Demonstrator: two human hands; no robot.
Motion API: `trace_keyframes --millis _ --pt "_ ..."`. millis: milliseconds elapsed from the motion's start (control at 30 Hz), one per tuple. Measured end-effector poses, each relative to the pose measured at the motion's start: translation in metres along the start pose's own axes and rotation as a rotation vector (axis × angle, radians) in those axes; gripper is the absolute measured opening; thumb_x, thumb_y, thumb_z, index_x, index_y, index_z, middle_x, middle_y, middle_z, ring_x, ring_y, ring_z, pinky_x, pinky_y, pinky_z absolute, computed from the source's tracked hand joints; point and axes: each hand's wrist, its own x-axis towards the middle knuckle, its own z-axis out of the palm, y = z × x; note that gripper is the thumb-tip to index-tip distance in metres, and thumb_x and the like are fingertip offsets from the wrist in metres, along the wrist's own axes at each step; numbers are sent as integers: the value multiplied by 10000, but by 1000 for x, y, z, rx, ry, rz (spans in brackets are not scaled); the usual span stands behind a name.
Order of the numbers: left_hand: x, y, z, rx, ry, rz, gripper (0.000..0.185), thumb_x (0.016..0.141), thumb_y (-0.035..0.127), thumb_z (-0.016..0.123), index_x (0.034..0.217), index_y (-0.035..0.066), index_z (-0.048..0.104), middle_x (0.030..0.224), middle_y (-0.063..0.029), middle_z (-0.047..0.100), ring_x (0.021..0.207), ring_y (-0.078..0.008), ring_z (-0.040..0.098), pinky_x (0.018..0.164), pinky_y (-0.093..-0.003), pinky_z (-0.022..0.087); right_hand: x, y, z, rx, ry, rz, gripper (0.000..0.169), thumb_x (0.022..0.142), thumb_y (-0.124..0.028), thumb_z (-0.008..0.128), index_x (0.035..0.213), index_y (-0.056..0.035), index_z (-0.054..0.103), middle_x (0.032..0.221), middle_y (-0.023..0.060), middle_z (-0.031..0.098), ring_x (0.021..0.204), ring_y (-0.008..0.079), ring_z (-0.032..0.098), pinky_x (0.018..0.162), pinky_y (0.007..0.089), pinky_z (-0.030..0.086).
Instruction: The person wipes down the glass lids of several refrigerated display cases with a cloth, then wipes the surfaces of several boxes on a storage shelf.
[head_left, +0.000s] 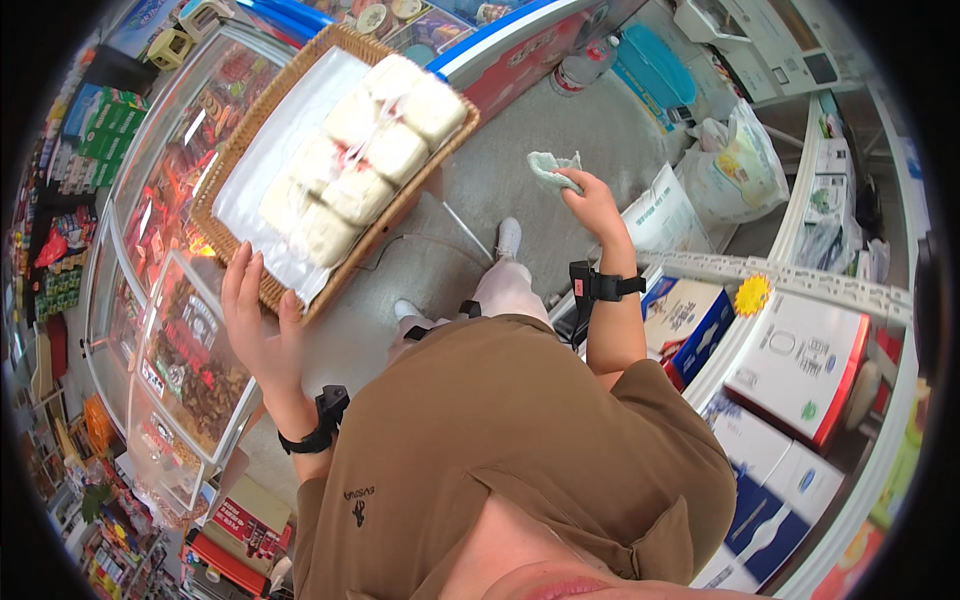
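My left hand (262, 330) is at the near corner of a wicker basket (204, 196), its fingers extended and apart along the rim. Whether it presses on the rim, I cannot tell. White paper or plastic (277, 142) lines the basket. On the liner sit several white, rounded blocks (337, 195), perhaps steamed buns, with clear plastic and red marks on top. My right hand (596, 202) is held out over the floor, gripping a pale green cloth (553, 169) that is bunched at the fingers. Each wrist carries a black strap with a small device.
Glass-topped display cases (172, 142) with packaged food run along the left. Ahead is a blue-edged freezer (517, 37). Right of me stand white shelves (847, 289) with boxes (799, 364). A plastic bag (739, 165), a turquoise basin (660, 64) and a large bottle (583, 69) are on the floor.
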Motion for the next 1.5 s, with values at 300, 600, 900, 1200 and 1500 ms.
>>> trace_keyframes --millis 300,600,900,1200,1500 --pt "92 103 172 -166 43 19 575 934 195 670 1435 0 464 1451 -172 511 1330 -296 500 1113 -419 374 99 65 -107 -36 -55 -108 413 805 -103 550 1192 -73 691 1173 197 676 1124 363 620 993 401 473" --pt "153 157 333 -179 -149 -56 879 849 114 702 1551 -34 194 1573 -270 260 1438 -422 306 1185 -481 251 134 127 -183 -5 50 -85 368 824 -129 589 1171 -69 696 1086 185 674 1041 361 644 919 403 497" --pt "170 115 432 -78 -283 -190 920 829 184 742 1544 -38 206 1567 -312 224 1438 -459 263 1179 -499 251 186 158 -212 154 -51 -2 362 865 -128 602 1207 -28 664 1141 137 699 1069 248 656 945 343 487" --pt "199 69 489 -10 -307 -374 918 814 225 757 1535 -30 249 1563 -330 219 1434 -479 260 1182 -509 251 333 131 -175 293 36 -135 364 890 -139 641 1237 -28 647 1172 144 689 1098 238 644 962 337 472" --pt "232 36 494 31 -320 -518 878 825 270 753 1519 -24 304 1564 -322 239 1433 -482 260 1183 -500 251 436 65 -124 138 97 -424 336 890 -78 632 1225 -70 648 1132 196 637 1080 367 616 932 407 480"
